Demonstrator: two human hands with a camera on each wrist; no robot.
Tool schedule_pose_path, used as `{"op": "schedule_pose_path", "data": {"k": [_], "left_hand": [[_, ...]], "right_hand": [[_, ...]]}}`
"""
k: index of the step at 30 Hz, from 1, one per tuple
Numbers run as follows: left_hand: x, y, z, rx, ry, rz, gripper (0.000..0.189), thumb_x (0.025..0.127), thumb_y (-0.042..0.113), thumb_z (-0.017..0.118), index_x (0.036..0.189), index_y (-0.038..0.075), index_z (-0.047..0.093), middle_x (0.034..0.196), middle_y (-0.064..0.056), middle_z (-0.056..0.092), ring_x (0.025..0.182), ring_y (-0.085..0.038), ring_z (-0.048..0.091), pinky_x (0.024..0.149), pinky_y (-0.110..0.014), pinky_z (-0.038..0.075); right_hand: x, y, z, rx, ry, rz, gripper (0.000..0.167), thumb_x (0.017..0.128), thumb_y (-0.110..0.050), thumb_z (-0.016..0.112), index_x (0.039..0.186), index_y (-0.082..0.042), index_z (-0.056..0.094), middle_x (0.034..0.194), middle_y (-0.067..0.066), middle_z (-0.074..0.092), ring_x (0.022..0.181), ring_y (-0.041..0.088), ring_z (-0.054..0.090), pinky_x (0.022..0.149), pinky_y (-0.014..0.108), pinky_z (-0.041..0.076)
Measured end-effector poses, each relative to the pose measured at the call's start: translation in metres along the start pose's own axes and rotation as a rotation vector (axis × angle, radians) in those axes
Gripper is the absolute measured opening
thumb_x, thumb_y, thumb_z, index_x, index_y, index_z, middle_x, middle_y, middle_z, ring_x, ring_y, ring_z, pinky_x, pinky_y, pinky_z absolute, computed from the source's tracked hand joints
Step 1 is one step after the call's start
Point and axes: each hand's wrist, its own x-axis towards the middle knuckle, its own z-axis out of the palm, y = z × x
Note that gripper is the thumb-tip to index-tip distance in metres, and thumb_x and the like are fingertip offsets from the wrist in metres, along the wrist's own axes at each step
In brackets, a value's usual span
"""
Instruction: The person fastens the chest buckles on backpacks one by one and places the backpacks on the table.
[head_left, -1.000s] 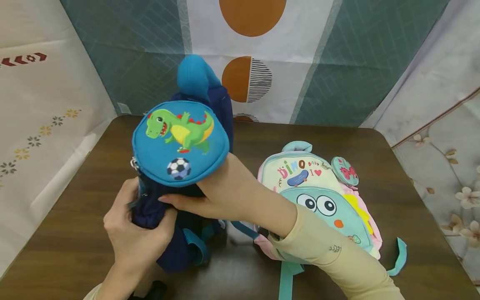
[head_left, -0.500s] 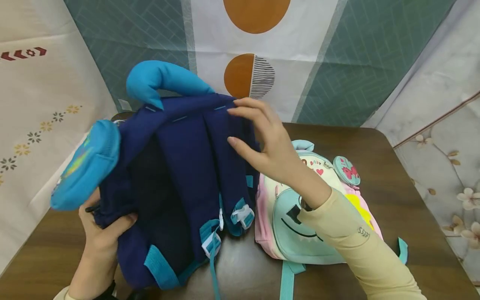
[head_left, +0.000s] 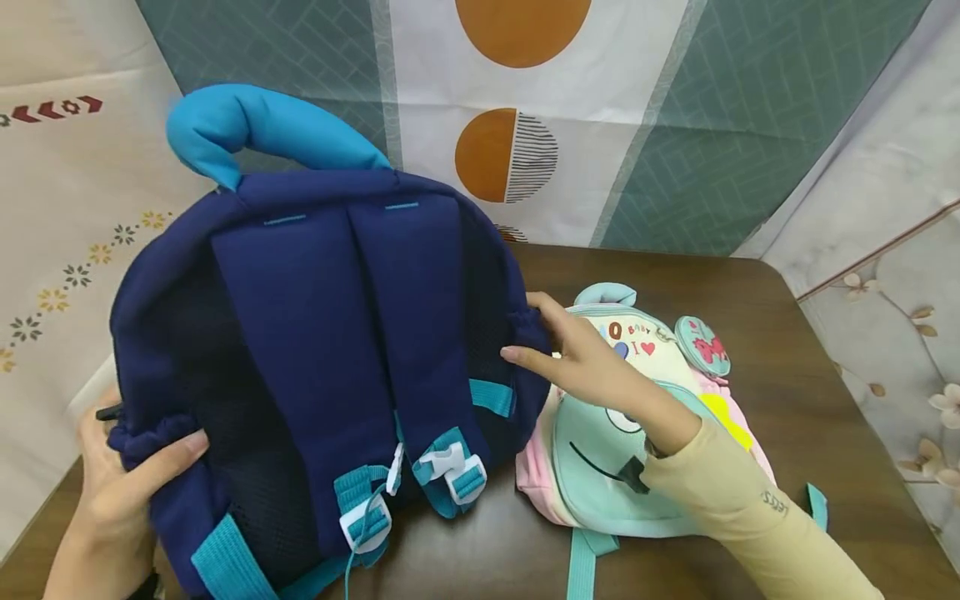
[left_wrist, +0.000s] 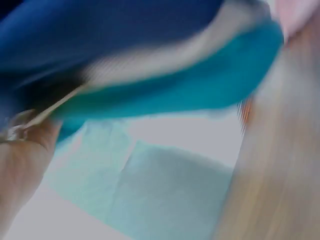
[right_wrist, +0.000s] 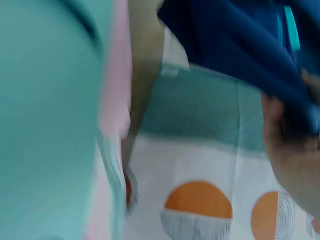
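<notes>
A navy child's backpack (head_left: 300, 333) is held up in the head view, its back panel and two shoulder straps towards me. Its padded bright-blue top handle (head_left: 277, 125) arches at the upper left, and white strap buckles (head_left: 365, 523) hang at the bottom. My left hand (head_left: 112, 500) grips the lower left side, thumb on the near face and fingers mostly hidden behind. On the opposite side, my right hand (head_left: 585, 354) holds the edge by the side pocket, thumb in front. The right wrist view shows this hand round navy fabric (right_wrist: 235, 45). Blur covers much of the left wrist view.
To the right, a pastel dinosaur backpack (head_left: 622, 500) lies on the brown table (head_left: 720, 292), partly behind my right forearm. A round pink-and-mint pouch (head_left: 702, 344) hangs at its side. Patterned cloth (head_left: 667, 183) encloses the table at the back and sides.
The navy backpack has turned from its dinosaur-and-football pouch side to its strap side and shifted left. My right hand let go, opened beside it, then took its right edge.
</notes>
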Motion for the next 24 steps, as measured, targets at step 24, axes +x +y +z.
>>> {"op": "schedule_pose_path", "data": {"k": [24], "left_hand": [[0.007,-0.073,-0.031,1.004,-0.404,-0.348,0.062,0.098,0.01,0.046,0.15,0.017,0.014,0.142,-0.023,0.029,0.126,-0.029,0.035,0.097,-0.027,0.033]], "right_hand": [[-0.053,0.008,0.119,-0.217,0.307,0.312,0.08,0.089,-0.019,0.064,0.149,-0.002,0.014,0.136,0.022,0.038,0.125,0.035,0.041,0.099,0.05,0.038]]}}
